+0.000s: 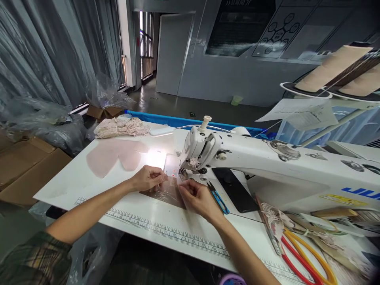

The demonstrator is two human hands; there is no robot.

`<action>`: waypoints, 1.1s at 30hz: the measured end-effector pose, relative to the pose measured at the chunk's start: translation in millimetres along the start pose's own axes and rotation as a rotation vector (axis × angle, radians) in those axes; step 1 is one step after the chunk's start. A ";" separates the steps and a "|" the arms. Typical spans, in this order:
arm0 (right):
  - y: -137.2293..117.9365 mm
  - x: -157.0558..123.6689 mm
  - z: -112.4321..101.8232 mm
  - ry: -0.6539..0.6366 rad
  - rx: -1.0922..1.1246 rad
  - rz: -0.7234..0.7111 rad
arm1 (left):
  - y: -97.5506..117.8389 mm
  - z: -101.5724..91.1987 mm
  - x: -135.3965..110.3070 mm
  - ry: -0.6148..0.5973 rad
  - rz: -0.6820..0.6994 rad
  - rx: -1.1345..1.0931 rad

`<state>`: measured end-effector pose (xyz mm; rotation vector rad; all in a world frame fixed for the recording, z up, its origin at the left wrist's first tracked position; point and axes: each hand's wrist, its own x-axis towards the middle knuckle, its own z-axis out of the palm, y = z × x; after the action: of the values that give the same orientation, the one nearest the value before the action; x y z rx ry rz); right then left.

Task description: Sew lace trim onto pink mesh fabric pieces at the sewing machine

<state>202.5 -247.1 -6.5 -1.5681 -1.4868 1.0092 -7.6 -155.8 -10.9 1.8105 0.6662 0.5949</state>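
Observation:
A white sewing machine stands on a white table. A small piece of sheer pinkish fabric lies in front of its needle. My left hand pinches the fabric's far edge, fingers closed on it, just left of the presser foot. My right hand is closed on the fabric's right edge, close below the needle area. A bright lamp spot lights the plate beside the needle.
A pink cut fabric shape and a pile of cream mesh pieces lie at the table's far left. Blue thread snips sit right of my right hand. Red and yellow scissors lie near right. Cardboard boxes stand left.

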 end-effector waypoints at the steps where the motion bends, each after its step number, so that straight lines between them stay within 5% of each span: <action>1: -5.1 4.5 8.7 -0.021 0.080 0.021 | 0.9 -1.4 -0.6 -0.068 -0.073 -0.108; 6: -14.2 16.7 20.7 -0.174 0.314 -0.042 | -4.6 -10.0 -2.5 -0.063 -0.236 -0.182; 9: -1.9 9.1 5.7 -0.088 -0.043 -0.183 | -6.9 -10.4 -4.2 0.009 -0.277 -0.035; 15: 28.6 -4.7 -10.8 -0.046 -0.758 -0.703 | 0.4 -4.5 -3.6 0.154 -0.295 0.096; 20: 33.0 9.9 -15.0 -0.018 -0.908 -0.645 | 1.6 -5.2 -0.9 0.244 -0.249 0.186; 27: 38.3 14.3 -26.0 -0.080 -0.577 -0.471 | -2.4 -10.3 0.0 0.187 -0.267 0.167; 33: 47.1 10.4 -23.1 -0.047 -0.631 -0.604 | -5.5 -15.8 3.6 0.163 -0.305 0.069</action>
<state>243.4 -239.3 -40.1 -1.3290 -2.2656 0.2321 -16.6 -141.3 -11.0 1.6906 1.0627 0.5207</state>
